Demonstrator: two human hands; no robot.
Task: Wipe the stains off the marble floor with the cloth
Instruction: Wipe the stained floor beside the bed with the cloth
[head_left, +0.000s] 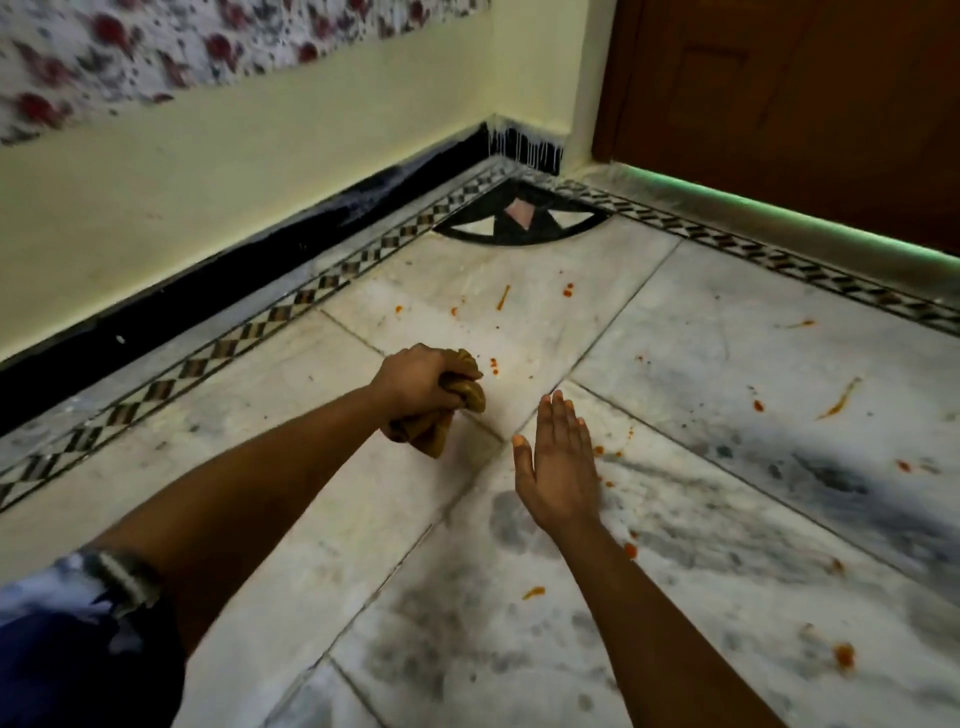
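My left hand (415, 382) grips a bunched mustard-brown cloth (441, 415) just above the white-and-grey marble floor (701, 338) near the middle of the view. My right hand (558, 465) hovers to the right of the cloth with its fingers straight and together, holding nothing. Orange-red stains dot the marble: small spots (493, 364) just right of the cloth, a streak (503, 297) farther ahead, a long smear (839, 400) at the right and blobs (844, 656) at the lower right.
A cream wall with a black skirting (234, 280) runs along the left. A checkered inlay border (291, 301) edges the floor, with a dark corner motif (519, 218). A brown wooden door (779, 104) stands at the back right.
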